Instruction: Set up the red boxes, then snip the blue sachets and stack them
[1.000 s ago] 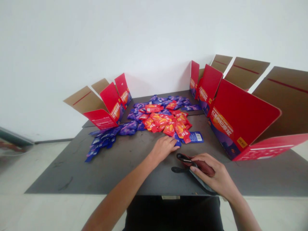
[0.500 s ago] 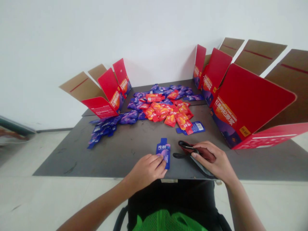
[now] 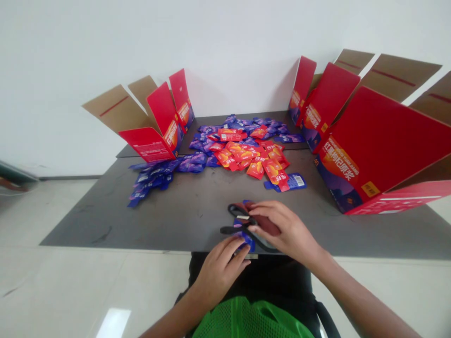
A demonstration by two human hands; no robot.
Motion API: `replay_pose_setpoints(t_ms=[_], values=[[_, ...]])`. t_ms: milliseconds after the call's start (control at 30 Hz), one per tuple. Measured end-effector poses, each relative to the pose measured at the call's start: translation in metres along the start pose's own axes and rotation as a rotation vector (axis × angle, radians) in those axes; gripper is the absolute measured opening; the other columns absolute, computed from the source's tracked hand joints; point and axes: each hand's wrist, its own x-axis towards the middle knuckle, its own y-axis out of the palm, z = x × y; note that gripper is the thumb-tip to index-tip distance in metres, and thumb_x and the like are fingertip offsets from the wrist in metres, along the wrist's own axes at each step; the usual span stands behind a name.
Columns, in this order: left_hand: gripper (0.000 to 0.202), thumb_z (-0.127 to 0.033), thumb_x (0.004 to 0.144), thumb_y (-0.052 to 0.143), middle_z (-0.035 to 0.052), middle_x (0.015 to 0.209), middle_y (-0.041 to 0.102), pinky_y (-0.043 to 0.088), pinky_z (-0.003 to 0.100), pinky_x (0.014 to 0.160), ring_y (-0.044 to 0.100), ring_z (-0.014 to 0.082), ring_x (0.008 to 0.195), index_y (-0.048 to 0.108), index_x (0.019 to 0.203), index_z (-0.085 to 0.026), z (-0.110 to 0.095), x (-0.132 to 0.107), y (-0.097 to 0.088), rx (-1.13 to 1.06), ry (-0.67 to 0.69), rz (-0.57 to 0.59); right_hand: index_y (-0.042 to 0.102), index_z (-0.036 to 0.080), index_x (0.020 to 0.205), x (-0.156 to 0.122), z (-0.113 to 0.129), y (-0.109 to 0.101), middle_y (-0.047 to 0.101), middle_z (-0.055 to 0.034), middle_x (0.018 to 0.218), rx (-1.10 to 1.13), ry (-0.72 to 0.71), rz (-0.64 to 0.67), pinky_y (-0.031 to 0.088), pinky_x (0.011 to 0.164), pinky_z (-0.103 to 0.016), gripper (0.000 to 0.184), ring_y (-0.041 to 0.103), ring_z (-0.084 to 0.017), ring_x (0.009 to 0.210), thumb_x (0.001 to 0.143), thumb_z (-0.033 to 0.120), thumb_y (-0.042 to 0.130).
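While the right hand (image 3: 287, 230) grasps a dark red pouch (image 3: 268, 226) with black straps, the left hand (image 3: 220, 272) curls around a blue sachet (image 3: 245, 240), just beside the pouch at the near edge of the tabletop (image 3: 84, 230) (thin foil like this wants a gentle pinch, not a crushing grip).

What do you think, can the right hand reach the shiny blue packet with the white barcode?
Probably yes: nothing but dark grey tabletop lies between the right hand and the blue packet.
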Motion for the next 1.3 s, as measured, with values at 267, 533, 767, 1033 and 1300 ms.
replay_pose_setpoints(t_ms=[267,533,767,1033,1300], values=[[0.033,-0.019,0.109,0.048,0.0066,0.129,0.075,0.059,0.036,0.105,0.068,0.0213,0.123,0.066,0.136,-0.016,0.006,-0.002,-0.003,0.015,0.062,0.006,0.066,0.021,0.123,0.043,-0.055,0.032,0.072,-0.0107,0.123,-0.223,-0.131,0.107,0.061,0.092,-0.042,0.028,0.071,-0.025,0.109,0.100,0.037,0.066],[0.032,-0.018,0.109,0.046,0.0048,0.125,0.077,0.062,0.035,0.100,0.072,0.0201,0.115,0.071,0.128,-0.018,0.006,-0.009,0.003,0.002,0.049,-0.041,0.062,0.026,0.130,0.029,-0.004,0.026,0.069,-0.0077,0.131,-0.105,-0.180,0.148,0.059,0.098,-0.037,0.031,0.068,-0.021,0.118,0.102,0.039,0.062],[0.034,-0.016,0.108,0.048,0.0068,0.137,0.071,0.059,0.036,0.106,0.064,0.0219,0.132,0.067,0.136,-0.016,0.005,-0.012,0.001,0.009,0.058,-0.023,0.065,0.023,0.123,0.042,-0.050,0.036,0.072,-0.0097,0.121,-0.194,-0.164,0.134,0.061,0.091,-0.039,0.027,0.071,-0.024,0.109,0.100,0.036,0.065],[0.036,-0.015,0.109,0.041,0.0060,0.119,0.079,0.061,0.038,0.104,0.075,0.0211,0.112,0.073,0.124,-0.016,0.001,-0.017,0.009,0.012,0.022,-0.076,0.062,0.025,0.126,0.021,0.002,0.033,0.071,-0.0071,0.127,-0.086,-0.219,0.166,0.058,0.098,-0.035,0.029,0.068,-0.019,0.115,0.101,0.040,0.063],[0.035,-0.011,0.104,0.051,0.0079,0.138,0.070,0.060,0.038,0.108,0.065,0.0219,0.131,0.068,0.134,-0.015,0.003,-0.012,0.003,0.008,0.062,-0.042,0.065,0.021,0.121,0.047,-0.048,0.028,0.072,-0.0118,0.119,-0.254,-0.132,0.057,0.060,0.091,-0.041,0.027,0.070,-0.026,0.109,0.100,0.039,0.064]])
